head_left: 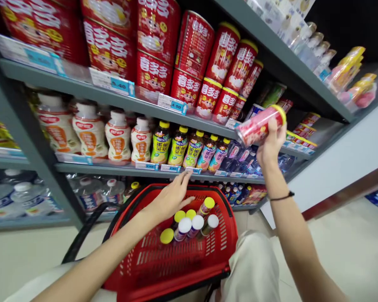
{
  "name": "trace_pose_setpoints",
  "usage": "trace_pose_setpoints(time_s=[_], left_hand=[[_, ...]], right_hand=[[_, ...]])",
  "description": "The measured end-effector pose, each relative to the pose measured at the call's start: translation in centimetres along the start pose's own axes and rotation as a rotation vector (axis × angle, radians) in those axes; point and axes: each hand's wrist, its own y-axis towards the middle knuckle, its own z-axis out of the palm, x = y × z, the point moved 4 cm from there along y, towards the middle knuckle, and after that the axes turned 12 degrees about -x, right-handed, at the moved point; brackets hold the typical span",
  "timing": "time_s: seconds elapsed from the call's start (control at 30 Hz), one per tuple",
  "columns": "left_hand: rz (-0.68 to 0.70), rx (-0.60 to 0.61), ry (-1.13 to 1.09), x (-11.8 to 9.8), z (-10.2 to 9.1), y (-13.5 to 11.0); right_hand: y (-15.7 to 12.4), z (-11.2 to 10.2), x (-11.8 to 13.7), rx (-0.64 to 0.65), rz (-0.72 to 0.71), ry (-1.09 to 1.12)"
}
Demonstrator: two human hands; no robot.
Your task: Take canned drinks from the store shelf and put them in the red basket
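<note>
My right hand is closed round a red and pink can with a yellow rim, tilted in front of the middle shelves. My left hand reaches over the red shopping basket, fingers stretched toward the shelf edge and holding nothing. Its fingertips are close to a price label under the tea bottles; I cannot tell if they touch. Several bottles with yellow and white caps stand in the basket below the left hand.
Red cans fill the shelf above. White bottles with orange labels stand left of the tea bottles. Large water bottles are low on the left. Clear bottles occupy the upper right shelf. The basket's black handle leans left.
</note>
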Motion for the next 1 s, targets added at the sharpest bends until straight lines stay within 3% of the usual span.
trace_pose_setpoints(time_s=[0.07, 0.17, 0.27, 0.4, 0.5, 0.6, 0.73, 0.9, 1.0], left_hand=[[0.108, -0.288, -0.114, -1.5, -1.6, 0.4], [0.228, -0.431, -0.186, -2.8, -2.5, 0.4], [0.294, -0.356, -0.194, -2.6, -1.6, -0.1], [0.240, -0.178, -0.216, -1.4, 0.6, -0.8], [0.159, -0.053, -0.311, -1.5, 1.7, -0.9], [0.100, 0.038, -0.376, -2.0, 2.2, -0.5], [0.141, 0.029, -0.370, -2.4, 2.4, -0.3], [0.170, 0.042, -0.378, -2.3, 2.6, -0.7], [0.160, 0.028, -0.365, -2.3, 2.4, -0.8]], right_hand=[[-6.4, -0.8, -0.2, 0.007, 0.343, 0.144], [-16.5, -0.8, -1.3, 0.124, 0.820, 0.259], [-24.4, -1.0, -3.4, 0.153, 1.200, 0.313], [-30.7, -2.2, -6.3, 0.045, 1.626, 0.307], [-33.2, -3.4, -7.0, 0.040, 1.852, 0.270], [-34.2, -4.7, -6.6, 0.032, 1.949, 0.246], [-34.0, -5.6, -5.7, -0.018, 1.995, 0.162], [-33.4, -5.0, -4.7, -0.111, 2.081, 0.167], [-32.8, -4.5, -4.4, -0.088, 2.098, 0.136]])
